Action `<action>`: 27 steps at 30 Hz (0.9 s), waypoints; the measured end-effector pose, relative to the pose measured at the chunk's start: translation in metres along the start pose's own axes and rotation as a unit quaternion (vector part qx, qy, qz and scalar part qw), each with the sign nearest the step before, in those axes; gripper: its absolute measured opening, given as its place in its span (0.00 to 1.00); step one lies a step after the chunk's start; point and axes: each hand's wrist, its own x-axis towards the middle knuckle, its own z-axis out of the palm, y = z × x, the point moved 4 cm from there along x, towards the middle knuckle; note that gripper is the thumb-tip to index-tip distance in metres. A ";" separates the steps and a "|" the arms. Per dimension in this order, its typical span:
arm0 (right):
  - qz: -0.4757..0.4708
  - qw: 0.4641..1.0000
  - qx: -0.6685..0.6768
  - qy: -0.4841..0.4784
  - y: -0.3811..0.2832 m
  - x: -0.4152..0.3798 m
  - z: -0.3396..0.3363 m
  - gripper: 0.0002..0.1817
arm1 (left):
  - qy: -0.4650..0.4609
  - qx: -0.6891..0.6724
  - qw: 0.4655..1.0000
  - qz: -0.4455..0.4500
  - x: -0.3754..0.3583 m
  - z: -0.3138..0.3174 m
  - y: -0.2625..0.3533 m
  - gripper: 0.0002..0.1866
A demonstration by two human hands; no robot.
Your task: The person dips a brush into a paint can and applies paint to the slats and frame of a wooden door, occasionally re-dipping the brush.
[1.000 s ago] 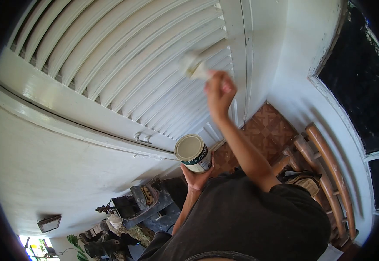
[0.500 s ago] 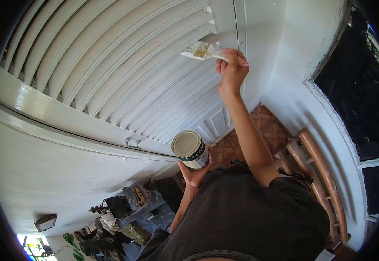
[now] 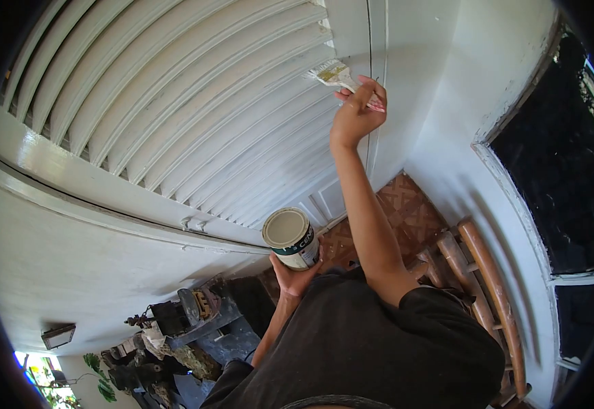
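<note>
My right hand [image 3: 364,109] is closed round the handle of a paintbrush [image 3: 333,73], whose whitish bristles point left, at the right end of the louvre slats. White louvre slats [image 3: 195,82] fill the upper left of the view. Low in the middle, my left hand [image 3: 295,274] holds a paint can [image 3: 297,249] from below and the side. The can is open at the top, with light paint [image 3: 286,227] inside and a dark green label.
A wooden bench [image 3: 491,286] stands at the right by the wall, near a dark window [image 3: 549,163]. Brown patterned floor [image 3: 406,204] shows beyond the can. Cluttered items [image 3: 195,327] lie at lower left. A small metal latch [image 3: 193,223] sits on the louvre frame.
The brush has moved right along the slats and its bristles have turned more upward. My right forearm and the can have shifted slightly left in view.
</note>
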 end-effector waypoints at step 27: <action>0.133 0.988 0.055 -0.064 -0.023 0.000 -0.026 0.10 | 0.022 0.003 1.000 -0.008 -0.013 0.000 -0.004 0.45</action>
